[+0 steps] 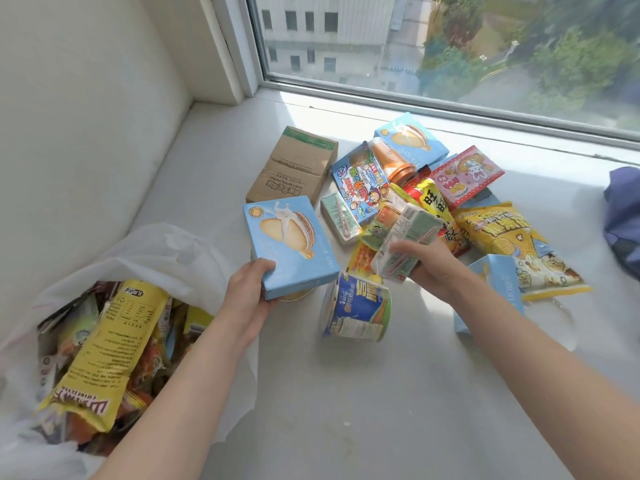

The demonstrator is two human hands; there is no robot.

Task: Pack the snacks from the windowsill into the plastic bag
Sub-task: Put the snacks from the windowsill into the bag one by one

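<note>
The fingers [266, 265] of the left hand [247, 294] are clamping the near corner of a light blue biscuit box [291, 242], thumb lying on its printed face, and are holding it just above the windowsill [346, 410]. The fingers [403, 250] of the right hand [431, 268] are curling round a pale green drink carton [407, 237] with a straw taped to its side and are holding it over the snack pile. Just below the two hands a blue tub [356, 310] is lying on its side. Beyond them, more snacks are lying heaped together: a second green carton [339, 216], a cartoon-printed box [360, 181], an orange bottle [391, 161], another blue biscuit box [412, 138], a pink packet [465, 174] and a yellow popcorn bag [509, 237]. A brown cardboard box [294, 164] is lying flat beside the heap, on its left. The white plastic bag [166, 251] is gaping open at the left end of the sill, beside the left forearm, and is already holding a long yellow packet [107, 351] on top of many other crumpled wrappers. A dark blue cloth [623, 216] is lying at the right edge.
</note>
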